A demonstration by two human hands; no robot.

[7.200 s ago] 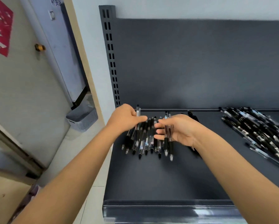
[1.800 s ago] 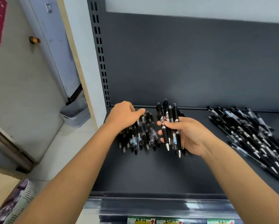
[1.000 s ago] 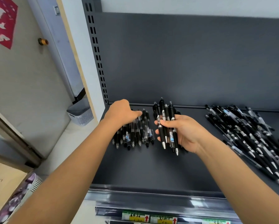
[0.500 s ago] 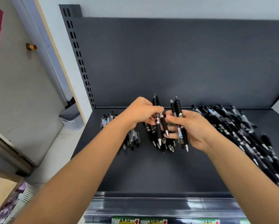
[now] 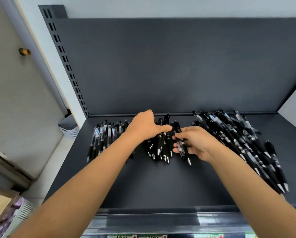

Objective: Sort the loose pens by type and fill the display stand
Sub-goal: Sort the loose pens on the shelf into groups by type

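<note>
Head view: sorting step, with the left hand (image 5: 147,126) curled round the middle group (image 5: 161,148) on the shelf (image 5: 161,186) and the right hand (image 5: 195,143) pinching the held pens (image 5: 182,146) just beside it; the next move probably lays these with their matching type, tips aligned.

The left hand (image 5: 146,127) lies over the far ends of the middle bunch of black pens (image 5: 161,148). Its fingers are hidden beneath it, so whether they grip cannot be told. The left forearm (image 5: 95,169) covers the right end of the row of clear-barrelled pens (image 5: 101,136). The right hand (image 5: 197,143) partly covers the held pens (image 5: 180,145), whose number is unclear. Print on the heap of loose pens (image 5: 238,140) is too small to read. The price labels (image 5: 135,236) and near-left basket (image 5: 22,213) are cut off.
</note>
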